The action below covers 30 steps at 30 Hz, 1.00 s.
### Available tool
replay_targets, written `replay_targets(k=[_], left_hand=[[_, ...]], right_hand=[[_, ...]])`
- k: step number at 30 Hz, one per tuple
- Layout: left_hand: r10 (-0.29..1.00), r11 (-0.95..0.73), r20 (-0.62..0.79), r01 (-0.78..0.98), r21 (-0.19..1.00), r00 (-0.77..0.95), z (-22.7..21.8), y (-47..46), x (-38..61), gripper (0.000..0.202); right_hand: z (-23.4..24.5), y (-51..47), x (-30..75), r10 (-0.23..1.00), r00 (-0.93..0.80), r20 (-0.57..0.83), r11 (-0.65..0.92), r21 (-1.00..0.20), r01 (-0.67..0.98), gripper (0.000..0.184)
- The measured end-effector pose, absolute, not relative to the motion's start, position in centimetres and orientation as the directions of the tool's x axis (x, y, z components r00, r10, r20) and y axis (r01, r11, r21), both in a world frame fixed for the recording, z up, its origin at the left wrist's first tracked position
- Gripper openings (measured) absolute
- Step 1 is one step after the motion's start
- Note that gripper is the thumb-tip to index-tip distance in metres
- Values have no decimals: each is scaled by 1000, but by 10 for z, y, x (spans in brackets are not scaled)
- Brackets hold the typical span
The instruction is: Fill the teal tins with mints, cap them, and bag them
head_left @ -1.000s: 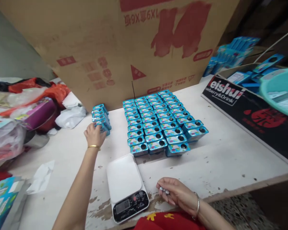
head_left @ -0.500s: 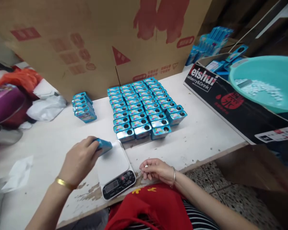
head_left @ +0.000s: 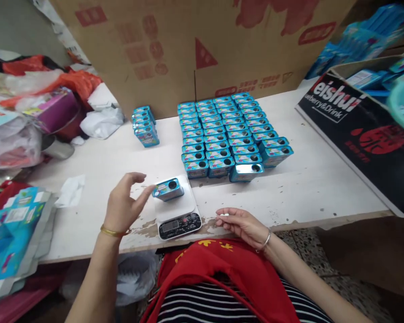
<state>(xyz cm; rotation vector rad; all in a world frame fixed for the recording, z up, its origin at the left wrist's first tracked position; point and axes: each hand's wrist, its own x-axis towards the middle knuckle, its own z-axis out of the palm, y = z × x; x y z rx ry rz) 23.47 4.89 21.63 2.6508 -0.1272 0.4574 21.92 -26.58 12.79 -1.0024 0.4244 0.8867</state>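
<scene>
The head-worn camera looks forward and down over the worktop [head_left: 296, 193]. It sits near, framing the left hand [head_left: 123, 205] and right hand [head_left: 243, 224].

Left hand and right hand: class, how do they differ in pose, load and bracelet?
The left hand is spread open beside a blue tin; the right hand pinches white pellets. The left wears a gold bracelet, the right a silver bracelet. Both are ungloved.

There's a scale [head_left: 190, 197] on the bench [head_left: 299, 188], one tin [head_left: 170, 192] on it; behind it stand a tin row [head_left: 147, 137] leftward, a tin block [head_left: 218, 134] rightward, a carton [head_left: 171, 85] farthest back.
</scene>
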Motion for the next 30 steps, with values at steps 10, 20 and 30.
replay_targets(k=[10, 20, 30], left_hand=[[339, -865, 253, 194, 464, 906, 85, 97, 138, 29], [364, -890, 347, 213, 404, 864, 70, 88, 130, 20], [366, -888, 381, 197, 416, 849, 67, 89, 129, 21]], right_hand=[[156, -256, 249, 512, 634, -580, -69, -763, -642, 35], [228, -168, 309, 679, 704, -209, -424, -894, 144, 10], [235, -127, 318, 766, 598, -235, -628, -469, 621, 18]])
